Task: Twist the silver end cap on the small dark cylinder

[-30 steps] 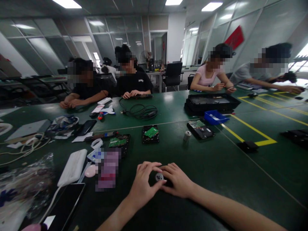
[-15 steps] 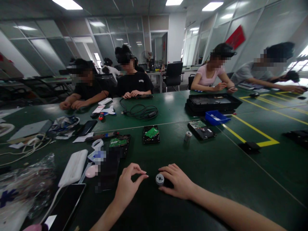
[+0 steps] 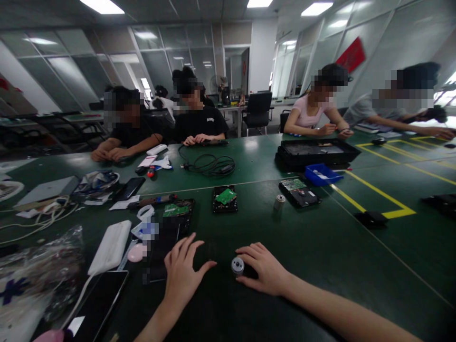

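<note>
Near the front of the green table [image 3: 320, 256], a small silver metal cylinder [image 3: 237, 267] stands upright. My right hand [image 3: 261, 268] curves round its right side, with fingers behind it and the thumb in front. To the left of the cylinder is my left hand [image 3: 185, 266], its fingers and thumb spread and nothing between them. A second silver cylinder [image 3: 280, 202] stands farther back on the right. Hard drives with green circuit boards lie beyond my hands: one in the middle [image 3: 224, 198], one at the right [image 3: 300, 192], one at the left [image 3: 180, 213].
On the left lie a white power bank [image 3: 109, 247], a dark phone or tablet [image 3: 101, 304], clear plastic bags [image 3: 53, 270] and cables. Farther back are a coiled black cable [image 3: 213, 165], a blue tray [image 3: 322, 175] and a black case [image 3: 317, 153]. Several people sit across the table.
My left hand has opened from a near pinch, its fingers spreading and moving slightly left. My right hand stays around the cylinder.
</note>
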`<state>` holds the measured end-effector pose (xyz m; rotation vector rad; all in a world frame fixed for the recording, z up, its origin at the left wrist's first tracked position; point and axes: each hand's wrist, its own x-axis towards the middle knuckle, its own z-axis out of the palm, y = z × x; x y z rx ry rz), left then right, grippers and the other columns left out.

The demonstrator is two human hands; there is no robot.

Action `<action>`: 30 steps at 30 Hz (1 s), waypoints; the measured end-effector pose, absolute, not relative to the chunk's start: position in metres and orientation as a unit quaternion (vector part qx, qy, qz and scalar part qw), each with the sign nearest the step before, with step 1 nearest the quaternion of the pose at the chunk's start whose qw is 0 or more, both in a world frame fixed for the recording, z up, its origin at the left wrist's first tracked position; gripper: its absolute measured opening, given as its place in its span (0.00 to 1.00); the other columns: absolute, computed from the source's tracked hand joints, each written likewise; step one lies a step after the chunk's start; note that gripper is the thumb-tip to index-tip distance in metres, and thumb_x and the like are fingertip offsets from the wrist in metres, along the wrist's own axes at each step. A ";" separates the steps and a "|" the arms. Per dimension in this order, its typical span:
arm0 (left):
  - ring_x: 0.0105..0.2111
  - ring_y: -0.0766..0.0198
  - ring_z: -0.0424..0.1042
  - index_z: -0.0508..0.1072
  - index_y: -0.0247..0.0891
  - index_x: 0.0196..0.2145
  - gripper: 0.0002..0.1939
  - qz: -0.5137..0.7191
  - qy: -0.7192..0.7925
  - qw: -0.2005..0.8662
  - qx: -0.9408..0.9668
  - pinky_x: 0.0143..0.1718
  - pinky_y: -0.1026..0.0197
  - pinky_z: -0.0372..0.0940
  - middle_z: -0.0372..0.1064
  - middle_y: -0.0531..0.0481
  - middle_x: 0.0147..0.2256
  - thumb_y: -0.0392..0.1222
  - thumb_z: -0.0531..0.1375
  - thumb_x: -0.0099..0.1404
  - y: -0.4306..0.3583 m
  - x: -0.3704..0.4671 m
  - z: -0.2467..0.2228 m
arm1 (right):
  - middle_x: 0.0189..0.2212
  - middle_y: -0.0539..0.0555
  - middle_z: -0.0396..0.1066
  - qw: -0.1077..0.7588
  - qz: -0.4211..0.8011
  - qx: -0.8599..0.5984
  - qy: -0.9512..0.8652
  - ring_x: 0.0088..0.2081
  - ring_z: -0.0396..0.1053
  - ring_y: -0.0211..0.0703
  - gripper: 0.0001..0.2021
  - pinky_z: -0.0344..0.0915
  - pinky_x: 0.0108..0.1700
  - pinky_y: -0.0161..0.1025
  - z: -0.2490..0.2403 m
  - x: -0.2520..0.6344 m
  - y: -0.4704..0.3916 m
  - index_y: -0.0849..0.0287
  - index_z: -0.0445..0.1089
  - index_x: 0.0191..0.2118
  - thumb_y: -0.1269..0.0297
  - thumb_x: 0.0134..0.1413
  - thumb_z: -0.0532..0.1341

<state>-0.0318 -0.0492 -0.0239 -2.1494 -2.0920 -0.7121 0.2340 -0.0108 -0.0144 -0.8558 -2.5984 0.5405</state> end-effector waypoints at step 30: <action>0.41 0.59 0.74 0.74 0.45 0.40 0.07 -0.414 -0.511 -0.217 -0.721 0.45 0.56 0.69 0.75 0.53 0.40 0.35 0.61 0.64 -0.054 0.006 0.016 | 0.53 0.58 0.68 0.188 0.188 -0.295 -0.918 0.49 0.65 0.51 0.19 0.58 0.52 0.48 -0.015 0.234 -0.011 0.57 0.68 0.50 0.52 0.57 0.61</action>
